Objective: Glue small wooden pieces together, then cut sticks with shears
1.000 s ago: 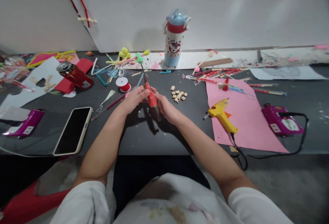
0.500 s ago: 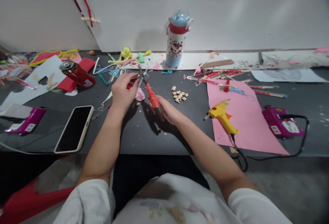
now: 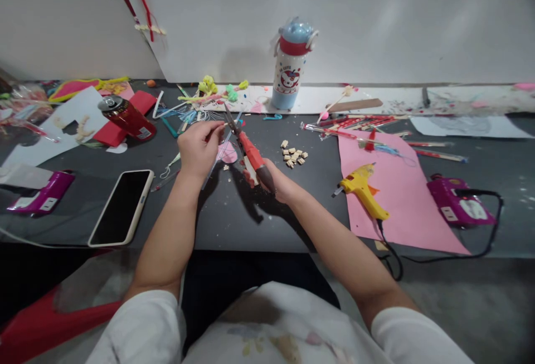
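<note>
My right hand [image 3: 273, 180] is wrapped round the red and dark handles of a pair of pliers [image 3: 249, 149], whose jaws point up and away from me. At the jaws, my left hand [image 3: 198, 146] pinches a thin pale stick [image 3: 226, 124]; only a short end shows past the fingertips. Under and beside the left fingers lie a pink round piece [image 3: 228, 153] and a clear thin strip. A small pile of short cut wooden pieces [image 3: 294, 155] sits to the right of the pliers.
A water bottle [image 3: 288, 66] stands at the back. To the right, a yellow glue gun [image 3: 363, 188] lies on pink paper [image 3: 401, 208], near a purple power block [image 3: 460, 199]. On the left are a phone [image 3: 121, 208], a tilted drink can [image 3: 127, 119] and craft scraps.
The pliers' handles have spread apart a little, and my right hand has shifted slightly right and down. My left hand has turned slightly and stays near the jaws.
</note>
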Tool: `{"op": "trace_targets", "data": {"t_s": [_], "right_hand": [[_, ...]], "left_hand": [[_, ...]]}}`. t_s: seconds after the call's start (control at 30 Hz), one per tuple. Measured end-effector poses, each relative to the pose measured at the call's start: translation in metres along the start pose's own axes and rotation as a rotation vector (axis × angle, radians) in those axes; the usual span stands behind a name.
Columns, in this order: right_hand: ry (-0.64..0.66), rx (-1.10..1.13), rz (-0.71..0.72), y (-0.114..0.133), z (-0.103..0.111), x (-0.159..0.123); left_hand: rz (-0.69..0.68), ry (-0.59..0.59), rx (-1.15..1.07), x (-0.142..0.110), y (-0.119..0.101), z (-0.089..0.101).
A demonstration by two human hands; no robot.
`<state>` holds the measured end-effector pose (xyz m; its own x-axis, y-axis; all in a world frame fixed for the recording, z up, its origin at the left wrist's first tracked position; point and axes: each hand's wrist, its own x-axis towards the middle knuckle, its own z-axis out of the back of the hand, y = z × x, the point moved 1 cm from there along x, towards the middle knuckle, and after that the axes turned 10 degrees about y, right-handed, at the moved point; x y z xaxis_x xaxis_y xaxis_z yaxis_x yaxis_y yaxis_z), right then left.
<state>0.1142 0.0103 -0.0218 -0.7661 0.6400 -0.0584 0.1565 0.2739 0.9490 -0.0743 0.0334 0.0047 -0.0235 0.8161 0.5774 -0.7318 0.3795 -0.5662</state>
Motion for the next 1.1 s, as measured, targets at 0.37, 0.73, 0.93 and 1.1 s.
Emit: {"op": "trace_targets", "data": {"t_s": [0.37,0.73,0.93,1.1], "right_hand": [[0.052,0.002,0.074,0.0059,-0.0014,-0.0038],[0.041,0.006,0.036,0.0094,-0.0033,-0.0055],[0.012,0.019,-0.011,0.0052,0.0000,-0.0037],[0.049,0.010,0.031,0.0026,0.0010,-0.0007]], "left_hand": [[0.262,-0.062,-0.367,0.0072,0.0023,-0.0030],[0.245,-0.028,-0.401,0.0050,0.0018,-0.0063],[0.243,-0.013,-0.417,0.0048,-0.0019,-0.0059],[0.256,0.000,-0.437,0.0046,0.0009,-0.0064]]}}
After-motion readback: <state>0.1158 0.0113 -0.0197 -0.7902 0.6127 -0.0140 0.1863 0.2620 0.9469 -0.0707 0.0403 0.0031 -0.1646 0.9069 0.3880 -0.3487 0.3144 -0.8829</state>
